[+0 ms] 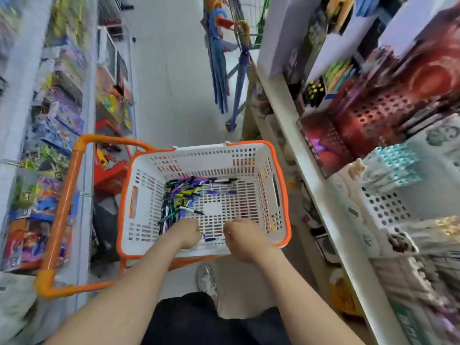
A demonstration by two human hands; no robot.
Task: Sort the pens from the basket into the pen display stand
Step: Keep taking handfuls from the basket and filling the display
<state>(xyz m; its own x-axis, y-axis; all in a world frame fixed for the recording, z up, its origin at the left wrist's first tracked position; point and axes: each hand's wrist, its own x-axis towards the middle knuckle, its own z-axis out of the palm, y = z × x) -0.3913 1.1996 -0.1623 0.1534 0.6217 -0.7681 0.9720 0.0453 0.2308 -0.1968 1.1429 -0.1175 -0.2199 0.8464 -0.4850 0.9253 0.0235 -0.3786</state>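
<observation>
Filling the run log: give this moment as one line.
left hand in basket, beside pens | right hand in basket | grips unclear | pens piled at basket's left

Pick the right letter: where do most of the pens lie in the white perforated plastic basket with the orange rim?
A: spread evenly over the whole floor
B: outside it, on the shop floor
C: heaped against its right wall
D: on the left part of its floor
D: the multicoloured pens cluster on the left part of the floor of the white perforated plastic basket with the orange rim, and only a few reach along its far edge.
</observation>
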